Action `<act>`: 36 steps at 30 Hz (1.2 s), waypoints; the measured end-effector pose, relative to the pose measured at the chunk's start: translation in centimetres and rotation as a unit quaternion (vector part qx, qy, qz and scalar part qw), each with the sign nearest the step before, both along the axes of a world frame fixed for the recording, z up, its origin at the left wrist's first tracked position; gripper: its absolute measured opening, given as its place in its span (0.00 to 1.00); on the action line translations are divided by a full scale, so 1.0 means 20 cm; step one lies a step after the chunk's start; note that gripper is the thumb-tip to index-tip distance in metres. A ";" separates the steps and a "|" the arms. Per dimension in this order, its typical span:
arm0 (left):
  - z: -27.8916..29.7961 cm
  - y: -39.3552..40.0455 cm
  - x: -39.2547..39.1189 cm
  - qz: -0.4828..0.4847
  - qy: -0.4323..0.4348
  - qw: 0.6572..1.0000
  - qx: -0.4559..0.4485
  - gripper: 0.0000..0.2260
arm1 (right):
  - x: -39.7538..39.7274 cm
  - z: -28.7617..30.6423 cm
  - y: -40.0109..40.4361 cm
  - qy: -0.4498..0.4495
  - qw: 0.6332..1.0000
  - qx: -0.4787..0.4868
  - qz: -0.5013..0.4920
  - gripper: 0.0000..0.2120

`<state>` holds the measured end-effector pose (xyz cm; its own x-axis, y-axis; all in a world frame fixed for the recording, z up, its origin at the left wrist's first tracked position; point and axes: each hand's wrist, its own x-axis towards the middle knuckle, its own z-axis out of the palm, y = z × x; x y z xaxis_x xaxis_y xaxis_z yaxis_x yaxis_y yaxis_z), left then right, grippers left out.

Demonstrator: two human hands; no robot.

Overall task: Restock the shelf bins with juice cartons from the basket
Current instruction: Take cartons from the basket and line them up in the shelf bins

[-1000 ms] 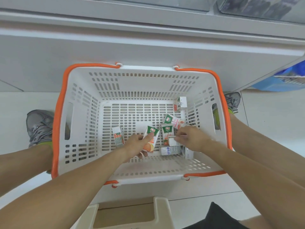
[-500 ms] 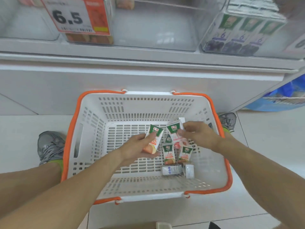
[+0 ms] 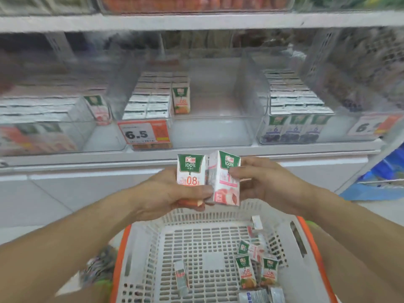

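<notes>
My left hand (image 3: 168, 193) grips an orange juice carton (image 3: 190, 170) marked 08, held upright in front of the shelf. My right hand (image 3: 264, 182) grips a pink peach carton (image 3: 225, 184) right beside it, the two cartons touching. Below them sits the white basket (image 3: 142, 254) with an orange rim, with several small cartons (image 3: 246, 271) lying at its right side. Straight ahead, the clear middle shelf bin (image 3: 209, 132) holds orange cartons (image 3: 180, 99) on its left half, while its right half is bare.
A left bin (image 3: 52, 121) holds peach cartons and a right bin (image 3: 295, 125) is full of purple grape cartons. A 6.5 price tag (image 3: 144, 134) hangs on the middle bin's front. A blue crate (image 3: 384, 178) stands at the right. My shoe (image 3: 98, 267) is left of the basket.
Both hands have risen out of the basket with a carton each and brought them together at shelf height. The view has tilted up from the basket to the shelf bins.
</notes>
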<state>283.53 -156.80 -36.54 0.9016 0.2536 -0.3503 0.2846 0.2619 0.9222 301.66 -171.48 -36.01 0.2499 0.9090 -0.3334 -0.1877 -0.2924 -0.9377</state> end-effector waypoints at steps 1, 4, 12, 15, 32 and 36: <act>0.05 0.02 -0.03 0.004 -0.004 1.000 0.015 0.13 | -0.03 0.03 0.03 0.005 1.000 0.010 0.000 0.23; 0.18 0.07 -0.13 0.031 -0.016 0.998 0.060 0.09 | -0.10 0.12 0.12 -0.004 0.999 0.042 0.020 0.27; 0.31 0.27 -0.40 0.064 -0.024 0.987 0.148 0.11 | -0.31 0.24 0.38 -0.123 0.988 0.085 0.030 0.21; 0.35 0.35 -0.48 0.100 -0.031 0.976 0.191 0.12 | -0.36 0.32 0.53 -0.148 0.980 0.126 0.048 0.15; 0.18 0.83 -0.81 0.373 -0.034 0.911 0.172 0.10 | -0.67 0.51 1.68 -0.654 0.754 0.033 0.050 0.14; 0.16 0.83 -0.79 0.361 -0.042 0.918 0.158 0.10 | -0.71 0.42 1.85 -0.689 0.719 -0.054 0.073 0.06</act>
